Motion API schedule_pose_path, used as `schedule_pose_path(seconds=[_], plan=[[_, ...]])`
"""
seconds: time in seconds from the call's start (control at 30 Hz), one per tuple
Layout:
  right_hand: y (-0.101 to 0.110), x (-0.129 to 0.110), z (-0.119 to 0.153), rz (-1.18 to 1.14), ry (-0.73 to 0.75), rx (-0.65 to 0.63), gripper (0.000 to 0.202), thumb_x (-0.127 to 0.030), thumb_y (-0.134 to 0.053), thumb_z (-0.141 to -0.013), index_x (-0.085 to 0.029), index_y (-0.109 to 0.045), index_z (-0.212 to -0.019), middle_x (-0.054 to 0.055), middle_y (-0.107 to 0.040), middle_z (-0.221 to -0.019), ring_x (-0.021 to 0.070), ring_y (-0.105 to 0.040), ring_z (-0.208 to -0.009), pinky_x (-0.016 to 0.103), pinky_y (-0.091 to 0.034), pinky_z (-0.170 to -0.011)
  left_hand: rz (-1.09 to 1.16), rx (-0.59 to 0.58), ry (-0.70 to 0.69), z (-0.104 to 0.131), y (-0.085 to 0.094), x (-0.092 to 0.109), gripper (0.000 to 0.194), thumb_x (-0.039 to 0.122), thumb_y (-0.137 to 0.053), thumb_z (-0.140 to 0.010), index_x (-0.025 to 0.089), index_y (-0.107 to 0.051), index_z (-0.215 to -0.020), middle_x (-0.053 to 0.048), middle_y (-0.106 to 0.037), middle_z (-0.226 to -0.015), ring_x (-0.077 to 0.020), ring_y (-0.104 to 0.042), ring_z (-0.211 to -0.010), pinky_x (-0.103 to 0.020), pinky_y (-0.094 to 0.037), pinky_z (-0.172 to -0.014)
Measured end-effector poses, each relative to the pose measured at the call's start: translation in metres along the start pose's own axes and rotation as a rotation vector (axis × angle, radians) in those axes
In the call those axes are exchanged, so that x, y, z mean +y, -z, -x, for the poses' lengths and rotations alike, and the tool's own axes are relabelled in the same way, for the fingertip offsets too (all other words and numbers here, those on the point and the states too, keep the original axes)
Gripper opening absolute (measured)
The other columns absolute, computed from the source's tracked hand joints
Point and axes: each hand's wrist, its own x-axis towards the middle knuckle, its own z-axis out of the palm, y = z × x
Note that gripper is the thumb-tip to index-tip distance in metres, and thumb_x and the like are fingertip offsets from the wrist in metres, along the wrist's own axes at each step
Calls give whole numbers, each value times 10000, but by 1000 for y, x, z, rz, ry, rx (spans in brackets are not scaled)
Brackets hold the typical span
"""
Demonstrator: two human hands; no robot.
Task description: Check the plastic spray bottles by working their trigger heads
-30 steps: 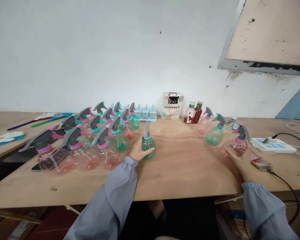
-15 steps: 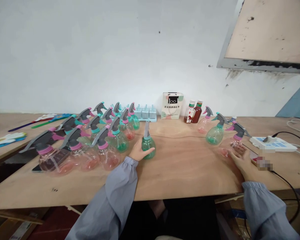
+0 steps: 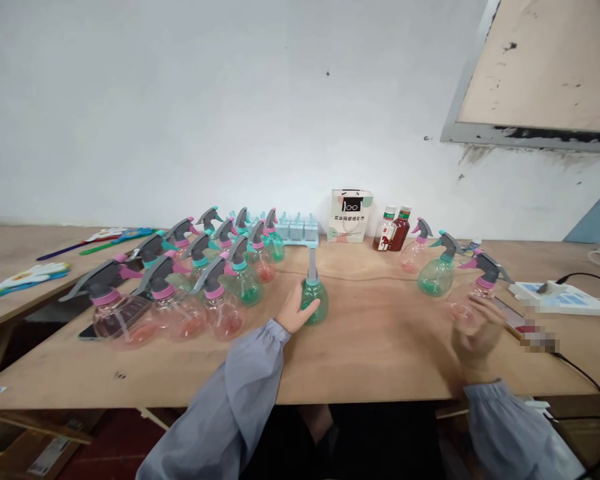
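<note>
My left hand (image 3: 299, 310) is wrapped round the left side of a green spray bottle (image 3: 316, 310), its thumb across the front. This bottle stands upright on the table with its grey trigger head facing me. My right hand (image 3: 479, 333), smeared by motion, is just in front of a pink spray bottle (image 3: 459, 310) on the right. Whether its fingers touch that bottle I cannot tell. Behind it stand a green spray bottle (image 3: 436, 275) and a smaller-looking pink spray bottle (image 3: 414, 257). On the left, several pink and green spray bottles (image 3: 223, 313) stand in rows.
At the wall are a light blue rack (image 3: 300, 233), a paper bag (image 3: 350, 217) and two sauce bottles (image 3: 393, 230). A white power strip (image 3: 560, 298) with cables lies right, near a phone (image 3: 510, 317). Colourful flower-shaped items (image 3: 25, 280) lie far left.
My left hand and the green spray bottle have shifted slightly right. My right hand has drawn back a little from the pink spray bottle's body. The whole view has shifted slightly.
</note>
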Motion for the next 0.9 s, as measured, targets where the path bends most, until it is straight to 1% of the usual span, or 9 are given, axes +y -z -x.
schedule_pose_path(seconds=[0.1, 0.27, 0.4, 0.47, 0.53, 0.67, 0.73, 0.8, 0.9], plan=[[-45, -61, 10, -194, 98, -292, 372, -469, -637, -832, -261, -608, -1138, 135, -640, -1220, 349, -578, -1249, 609, -400, -1125, -17, -88, -82, 9, -17, 14, 732, 373, -630, -843, 148, -340, -1475, -204, -510, -1470, -326, -506, -1382, -517, -403, -1176], [-115, -130, 12, -634, -55, -725, 967, -523, -825, -686, -295, -344, -1494, 139, -414, -1567, 321, -397, -1460, 569, -316, -1201, -107, -189, -193, 18, -35, 43, 822, 442, -691, -811, 237, -348, -1529, -129, -548, -1470, -331, -573, -1325, -440, -507, -1105], [-140, -144, 12, -792, -147, -843, 713, -478, -764, -768, -300, -482, -1398, 115, -608, -1389, 277, -547, -1346, 525, -393, -1158, -185, -200, -245, 24, -32, 55, 802, 539, -708, -789, 288, -422, -1495, -112, -624, -1384, -350, -624, -1253, -478, -516, -1078], [-143, -144, 10, -830, -157, -882, 492, -426, -724, -793, -283, -614, -1251, 94, -683, -1269, 268, -622, -1250, 512, -426, -1137, -225, -161, -293, 31, -18, 56, 755, 535, -686, -814, 300, -430, -1484, -107, -600, -1413, -366, -587, -1292, -506, -478, -1112], [-143, -143, 7, -834, -157, -876, 376, -350, -697, -783, -279, -677, -1152, 72, -714, -1202, 263, -647, -1208, 514, -416, -1149, -258, 6, -371, 43, 7, 51, 652, 442, -665, -850, 347, -438, -1454, -77, -580, -1425, -349, -554, -1323, -514, -452, -1130], [-140, -139, 2, -797, -142, -841, 414, -250, -638, -758, -293, -694, -1166, 44, -739, -1133, 262, -639, -1220, 533, -370, -1182, -442, 707, -376, 62, 80, 31, 584, 309, -681, -836, 313, -455, -1374, -96, -549, -1309, -299, -552, -1255, -523, -449, -1090], [-142, -136, -1, -784, -137, -839, 409, -271, -640, -760, -289, -695, -1165, 51, -739, -1143, 267, -646, -1206, 526, -406, -1155, -563, 879, -215, 64, 113, 19, 655, 360, -711, -806, 202, -437, -1379, -163, -499, -1339, -339, -481, -1315, -547, -436, -1083], [-146, -134, -5, -758, -151, -826, 358, -321, -656, -777, -284, -703, -1130, 58, -736, -1157, 266, -658, -1177, 508, -443, -1121, -641, 817, -71, 63, 133, 9, 733, 432, -702, -807, 126, -402, -1402, -211, -491, -1353, -366, -473, -1318, -563, -421, -1080], [-154, -130, -15, -720, -172, -816, 327, -381, -690, -792, -284, -705, -1104, 49, -745, -1122, 257, -670, -1134, 493, -458, -1099, -663, 622, 53, 66, 133, 1, 740, 488, -620, -857, 95, -364, -1430, -230, -525, -1335, -359, -559, -1214, -535, -464, -1004]])
